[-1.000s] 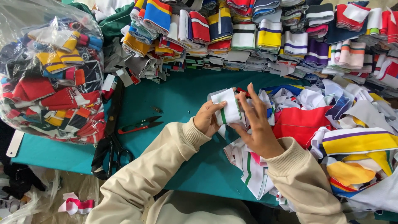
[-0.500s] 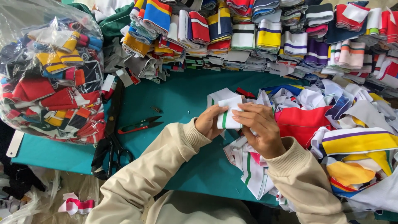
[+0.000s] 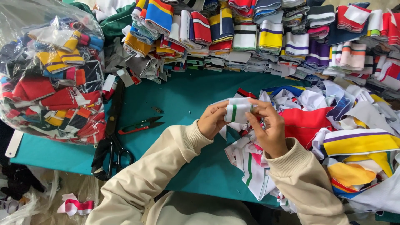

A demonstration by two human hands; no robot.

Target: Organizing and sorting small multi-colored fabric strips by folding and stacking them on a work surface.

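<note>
My left hand and my right hand both grip a small folded white knit piece with a green stripe, held just above the teal table. Thumbs and fingers pinch its two ends. Under my right hand lies a loose heap of white, green-striped and red knit pieces. Both arms wear beige sleeves.
Small red-handled thread snips and large black shears lie left of my hands. A clear plastic bag of coloured knit pieces stands far left. Folded striped stacks line the back; a loose colourful pile fills the right.
The white piece has been folded smaller and turned between my hands. My right hand has slid up along it; both hands sit slightly lower and closer together.
</note>
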